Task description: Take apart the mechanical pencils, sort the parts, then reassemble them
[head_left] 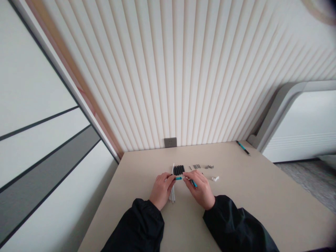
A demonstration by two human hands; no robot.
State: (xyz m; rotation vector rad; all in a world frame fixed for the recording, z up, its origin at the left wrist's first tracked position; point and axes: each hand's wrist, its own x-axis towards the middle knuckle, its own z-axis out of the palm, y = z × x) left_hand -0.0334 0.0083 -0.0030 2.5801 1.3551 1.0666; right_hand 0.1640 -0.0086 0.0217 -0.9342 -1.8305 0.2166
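We had both hands over the table [262, 196], close together above its middle. Our left hand [162, 188] had its thumb and fingertips pressed together, pinching a teal tube [178, 178] whose free end pointed toward the other hand. Our right hand [198, 186] was curled closed around a teal barrel [194, 183], which slanted out below its fingers. Its thumb and forefinger met just beside the tube's end, with something pale at their tips, too small to make out; whether it touched the tube we could not tell. We could not see into the tube or the barrel either.

The table bore the other parts. White rods [172, 196] lay in a bunch, partly hidden by our left hand. Beyond the hands, black tubes [179, 170] stood side by side in a tight row, then small grey pieces [196, 166], then metal bits [209, 167] in a loose cluster. Some white pieces [215, 179] lay to the right of our right hand. A teal and black pen [243, 148] lay well apart, near the far right corner, and a socket [170, 142] sat on the wall [157, 70] behind the table.
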